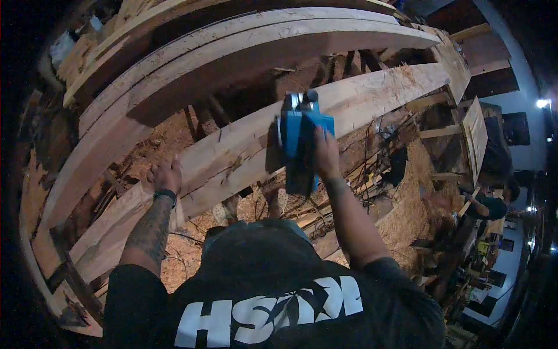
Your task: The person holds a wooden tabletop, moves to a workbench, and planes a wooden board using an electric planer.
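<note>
A blue electric hand planer (301, 145) rests over a long pale wooden plank (372, 96), close to the middle of the view. My right hand (326, 152) is closed round the planer's handle. To the left, my left hand (165, 174) lies on the plank with its fingers stretched out, holding nothing. Dark cracks and a rough streak run along the wood between my hands. The planer's body hides the part of the plank beneath it.
Thick planks (261, 43) lie beyond the one I touch. Shavings (418, 198) cover the floor, with cables (369, 168) among them. A wooden frame (474, 139) stands at the right, and another person (491, 206) is near it.
</note>
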`<control>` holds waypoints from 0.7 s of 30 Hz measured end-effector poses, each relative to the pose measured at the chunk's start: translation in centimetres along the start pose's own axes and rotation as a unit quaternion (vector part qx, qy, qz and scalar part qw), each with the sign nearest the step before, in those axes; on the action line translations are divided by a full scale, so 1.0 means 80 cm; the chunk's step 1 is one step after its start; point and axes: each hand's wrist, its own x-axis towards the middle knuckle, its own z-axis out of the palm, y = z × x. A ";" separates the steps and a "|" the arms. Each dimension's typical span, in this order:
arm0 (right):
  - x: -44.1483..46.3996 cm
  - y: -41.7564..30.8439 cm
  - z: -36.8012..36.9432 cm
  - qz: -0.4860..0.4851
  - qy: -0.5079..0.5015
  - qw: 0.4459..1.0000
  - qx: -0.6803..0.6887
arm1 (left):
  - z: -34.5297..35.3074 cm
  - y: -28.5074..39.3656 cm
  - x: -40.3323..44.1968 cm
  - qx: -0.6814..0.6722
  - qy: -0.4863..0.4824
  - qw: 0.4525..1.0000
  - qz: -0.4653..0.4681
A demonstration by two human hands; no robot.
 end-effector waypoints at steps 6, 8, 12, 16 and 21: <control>0.097 -0.022 0.032 0.049 0.032 0.997 0.043 | 0.045 -0.024 0.015 -0.109 0.031 0.994 0.006; 0.070 0.026 0.022 0.025 0.009 0.999 0.018 | 0.030 -0.017 0.011 -0.074 0.039 0.996 0.008; -0.074 0.022 0.000 -0.002 0.062 0.998 -0.031 | 0.010 -0.003 -0.003 -0.048 0.064 0.997 0.021; -0.068 0.024 -0.007 0.072 0.045 0.995 -0.053 | 0.025 -0.022 0.007 -0.013 0.015 0.999 0.042; 0.081 0.010 0.012 -0.010 0.106 0.987 -0.123 | 0.055 -0.041 0.037 -0.060 -0.022 0.998 0.021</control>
